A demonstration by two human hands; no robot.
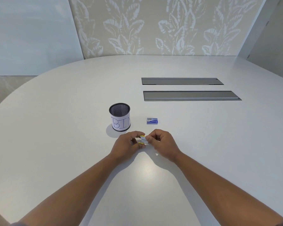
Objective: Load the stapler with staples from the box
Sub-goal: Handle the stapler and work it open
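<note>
A small yellow stapler (143, 140) with bare metal parts sits between both hands, just above the white table (72, 144). My left hand (127, 145) grips its left end, thumb and fingers pinching the yellow body. My right hand (162, 143) pinches the metal part at its right side. Most of the stapler is hidden by the fingers, so I cannot tell whether it is hinged open. The blue staple box (152, 121) lies closed on the table, a short way beyond my right hand, untouched.
A black mesh cup (120, 117) wrapped in white paper lettered "BIN" stands just beyond my left hand. Two grey cable hatches (189, 95) are set flush in the table farther back right. A patterned wall panel rises behind the table's far edge.
</note>
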